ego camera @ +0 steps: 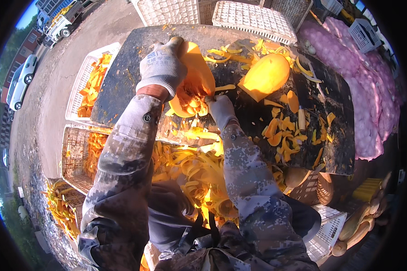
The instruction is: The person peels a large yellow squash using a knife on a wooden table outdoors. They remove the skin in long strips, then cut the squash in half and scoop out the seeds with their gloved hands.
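My left hand (162,66), in a white knit work glove that bears writing, grips a peeled orange squash piece (201,73) from its left side. Its hollow faces me, showing stringy pulp and seeds (193,101). At the right rim of that hollow is my right hand (220,110), gloved too, with fingers curled; whatever it may hold is hidden. A second peeled squash piece (266,76) lies to the right on the dark, worn board (237,111). Peel strips (285,135) and loose seeds are scattered around, beside a wooden handle (302,118).
Left of the board, plastic crates hold cut orange pieces (91,91) and pulp (96,145). Peelings (193,166) heap below its near edge. White crates (254,20) stand behind; pink mesh sacks (359,88) lie right. Unpeeled squashes (356,233) sit lower right.
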{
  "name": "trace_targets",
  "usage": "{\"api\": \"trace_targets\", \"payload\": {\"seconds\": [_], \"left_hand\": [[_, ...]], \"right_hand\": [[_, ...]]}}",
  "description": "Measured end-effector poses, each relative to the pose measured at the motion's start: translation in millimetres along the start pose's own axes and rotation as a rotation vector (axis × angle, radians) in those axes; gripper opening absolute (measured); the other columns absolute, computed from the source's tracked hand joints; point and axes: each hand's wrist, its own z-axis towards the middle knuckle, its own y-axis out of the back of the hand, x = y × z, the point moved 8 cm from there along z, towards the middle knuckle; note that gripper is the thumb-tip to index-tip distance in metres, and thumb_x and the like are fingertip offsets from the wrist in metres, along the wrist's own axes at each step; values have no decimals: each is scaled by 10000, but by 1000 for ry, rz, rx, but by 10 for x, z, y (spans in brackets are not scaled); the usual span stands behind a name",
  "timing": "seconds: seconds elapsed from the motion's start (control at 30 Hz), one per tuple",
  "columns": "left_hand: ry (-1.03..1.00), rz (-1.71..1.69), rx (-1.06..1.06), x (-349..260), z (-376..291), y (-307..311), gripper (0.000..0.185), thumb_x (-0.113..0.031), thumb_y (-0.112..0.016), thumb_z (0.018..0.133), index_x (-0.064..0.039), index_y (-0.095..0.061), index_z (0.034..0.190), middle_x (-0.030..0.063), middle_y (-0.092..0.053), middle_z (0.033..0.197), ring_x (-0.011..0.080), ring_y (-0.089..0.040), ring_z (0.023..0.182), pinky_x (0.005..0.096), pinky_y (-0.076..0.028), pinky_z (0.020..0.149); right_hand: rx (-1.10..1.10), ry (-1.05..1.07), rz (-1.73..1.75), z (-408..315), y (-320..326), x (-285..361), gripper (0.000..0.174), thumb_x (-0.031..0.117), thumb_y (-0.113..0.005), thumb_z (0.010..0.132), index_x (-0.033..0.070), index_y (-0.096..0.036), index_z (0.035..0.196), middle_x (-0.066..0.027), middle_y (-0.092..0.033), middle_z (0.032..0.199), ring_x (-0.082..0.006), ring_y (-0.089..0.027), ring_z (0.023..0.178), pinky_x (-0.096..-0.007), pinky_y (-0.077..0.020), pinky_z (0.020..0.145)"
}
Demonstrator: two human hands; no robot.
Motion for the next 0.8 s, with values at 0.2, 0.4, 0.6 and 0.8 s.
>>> {"api": "trace_targets", "payload": {"seconds": [0.2, 0.4, 0.6, 0.8], "left_hand": [[-45, -7, -31, -33, 14, -41, 384, -172, -632, 874, -202, -644, 1257, 210, -657, 1182, 394, -657, 1102, 459, -527, 929], [-55, 30, 5, -22, 29, -27, 545, -97, -647, 824, -209, -610, 1357, 175, -643, 1285, 373, -631, 1187, 427, -509, 999], [-40, 10, -25, -32, -54, 3, 544, -94, -640, 821, -209, -610, 1351, 192, -653, 1254, 384, -640, 1163, 436, -520, 973], [-25, 46, -1, -48, -41, -17, 510, -107, -647, 825, -222, -624, 1321, 192, -661, 1204, 393, -650, 1128, 437, -534, 939]], "right_hand": [[-101, 198, -52, -469, 260, 369, 376, 377, -611, 997, 15, -707, 1021, -255, -701, 975, -437, -668, 957, -471, -540, 806], [-366, 545, 46, -546, 219, 954, 270, 301, -627, 989, 47, -714, 1014, -237, -697, 931, -446, -671, 886, -460, -539, 729], [-192, 345, -158, -310, 7, 805, 353, 370, -584, 990, 51, -726, 1041, -235, -704, 924, -431, -679, 918, -504, -539, 799], [-47, 169, -352, -397, 83, 367, 359, 381, -556, 992, 65, -720, 1048, -227, -712, 969, -415, -676, 984, -520, -524, 847]]}}
